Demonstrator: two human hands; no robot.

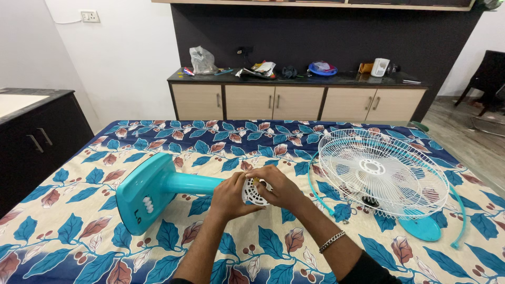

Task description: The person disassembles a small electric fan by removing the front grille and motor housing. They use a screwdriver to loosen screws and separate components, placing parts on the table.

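Both hands, left hand (pixel 230 197) and right hand (pixel 278 186), curl fingers around the white motor housing (pixel 252 192) (teal fan stand (pixel 152 189) lying flat)

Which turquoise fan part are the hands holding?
The fan stand, lying on its side at left. Both hands grip its white motor end. The turquoise ring and blade lie untouched at right.

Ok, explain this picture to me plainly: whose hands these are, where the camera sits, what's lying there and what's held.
There is one view, from a camera worn on a person's head, looking down at that person's own bare hands. The left hand and right hand together grip the white motor housing at the end of a teal fan stand, which lies on its side on a leaf-patterned cloth. To the right lie a white fan grille, a teal ring and a teal blade, partly under the grille.
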